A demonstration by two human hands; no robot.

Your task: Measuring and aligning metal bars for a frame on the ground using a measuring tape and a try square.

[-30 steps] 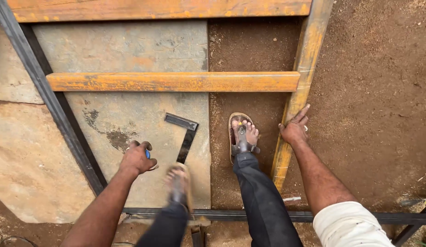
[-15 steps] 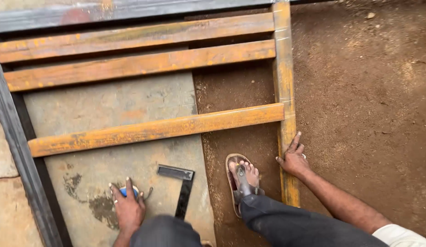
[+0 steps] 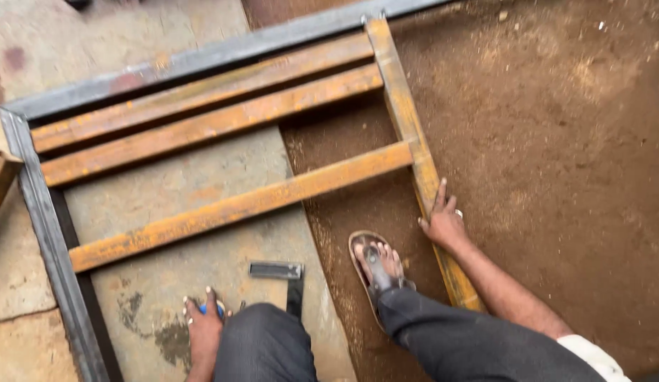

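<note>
1. The right hand [image 3: 444, 225] lies open and flat on the rusty side bar [image 3: 407, 127] of a steel frame on the ground.
2. The left hand [image 3: 204, 329] presses a small blue object [image 3: 203, 309] against the concrete slab [image 3: 202, 247]; its grip cannot be told.
3. A steel square [image 3: 280, 272] lies just beside it.

You have one view only, from the camera on your head, looking steeply down and slightly forward at the ground in front of you. It sits close: your left hand [image 3: 204, 332] and right hand [image 3: 444, 225] fill the lower frame, the rusty steel frame [image 3: 230, 209] runs across the middle, tilted.
</note>
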